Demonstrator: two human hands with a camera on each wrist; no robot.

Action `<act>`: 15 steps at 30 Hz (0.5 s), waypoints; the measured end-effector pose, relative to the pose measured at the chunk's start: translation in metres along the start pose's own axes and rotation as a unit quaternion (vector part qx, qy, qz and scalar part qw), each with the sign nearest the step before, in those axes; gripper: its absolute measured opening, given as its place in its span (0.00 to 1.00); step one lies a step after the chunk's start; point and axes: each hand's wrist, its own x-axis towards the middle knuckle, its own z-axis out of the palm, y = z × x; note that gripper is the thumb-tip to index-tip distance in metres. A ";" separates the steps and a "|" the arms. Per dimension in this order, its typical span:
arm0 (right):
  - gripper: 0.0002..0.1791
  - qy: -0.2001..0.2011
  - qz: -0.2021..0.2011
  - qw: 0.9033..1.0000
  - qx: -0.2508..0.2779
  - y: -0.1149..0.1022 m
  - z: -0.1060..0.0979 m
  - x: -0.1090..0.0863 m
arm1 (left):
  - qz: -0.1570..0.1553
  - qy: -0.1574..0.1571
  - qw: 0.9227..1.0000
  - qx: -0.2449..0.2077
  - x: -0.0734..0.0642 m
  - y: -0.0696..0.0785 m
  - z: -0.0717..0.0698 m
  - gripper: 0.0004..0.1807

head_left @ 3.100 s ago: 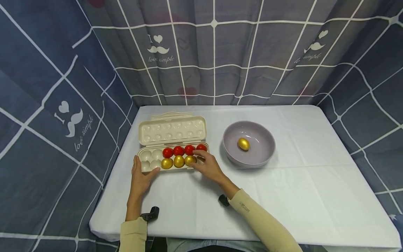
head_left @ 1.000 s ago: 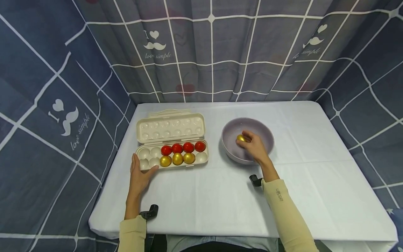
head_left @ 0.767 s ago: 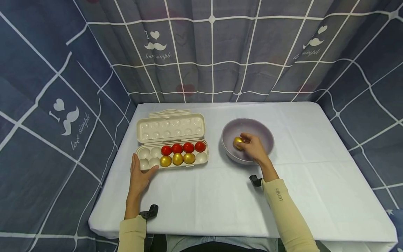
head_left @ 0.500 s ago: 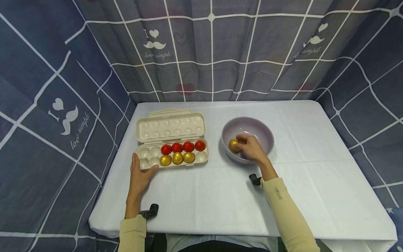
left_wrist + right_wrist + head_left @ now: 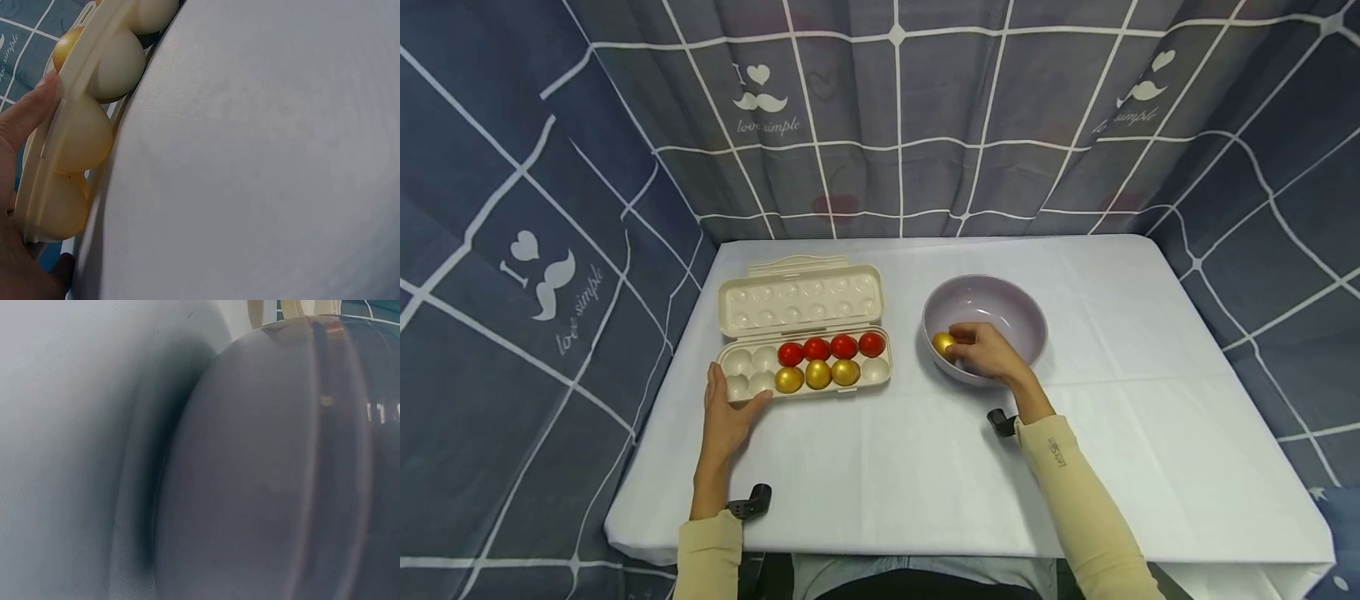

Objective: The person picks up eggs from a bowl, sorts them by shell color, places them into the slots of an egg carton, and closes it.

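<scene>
An open beige egg carton (image 5: 886, 367) lies left of centre with its lid (image 5: 801, 302) folded back. Its back row carries several red eggs (image 5: 816, 349); in front of them sit three gold eggs (image 5: 817, 374). The two left columns and the front-right cup are bare. My left hand (image 5: 725, 422) grips the carton's front-left corner, its thumb (image 5: 39, 103) on the rim in the left wrist view. Inside the mauve bowl (image 5: 1015, 321), my right hand (image 5: 988, 350) pinches a gold egg (image 5: 943, 344) near the left wall. The right wrist view shows mostly the bowl's outer side (image 5: 244, 469).
Both things stand on a table with a white cloth (image 5: 880, 475), the bowl a short way right of the carton. Dark grid-patterned curtains (image 5: 940, 100) hang behind the table and along both sides.
My right hand has let go of the third gold egg in the carton, moved right into the bowl and taken the egg there, bringing it left towards the wall. My left hand stays put.
</scene>
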 end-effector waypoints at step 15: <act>0.19 -0.001 0.005 1.000 0.000 -0.001 0.005 0.002 | -0.001 0.001 1.000 -0.003 -0.001 0.001 0.000 0.65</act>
